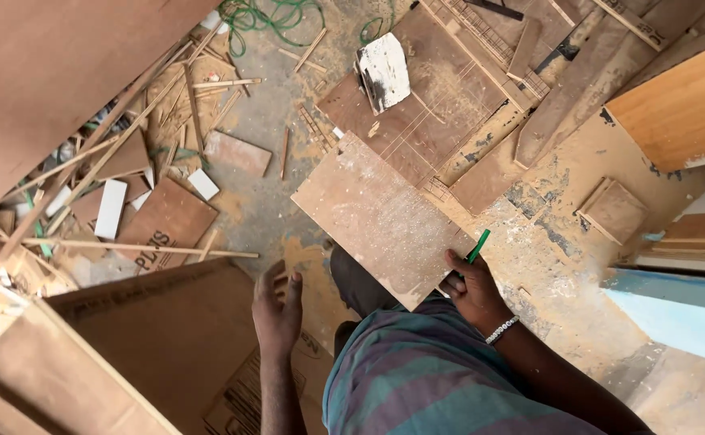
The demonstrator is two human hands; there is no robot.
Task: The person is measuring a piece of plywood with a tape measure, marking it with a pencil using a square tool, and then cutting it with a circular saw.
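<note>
Right hand (472, 286): grips near corner of dusty brown board (378, 217), green pencil (478, 246) pinched between fingers. Board rests tilted over knee, above sawdust-covered floor (546, 258). Left hand (276, 310): loosely spread, free, above cardboard sheet (167, 338). Wood offcuts (167, 217) scattered left.

Matt, dusty wooden board (377, 217)

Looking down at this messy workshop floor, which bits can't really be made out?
All in the head view:
- Right hand: its fingers grip the wooden board; the green pencil is mostly hidden behind them.
- Board's underside: turned away.
- Left hand: palm turned away, empty or not unclear.
- Scrap pile: pieces overlap, small.
- Green cord: cut off by the top edge.
</note>
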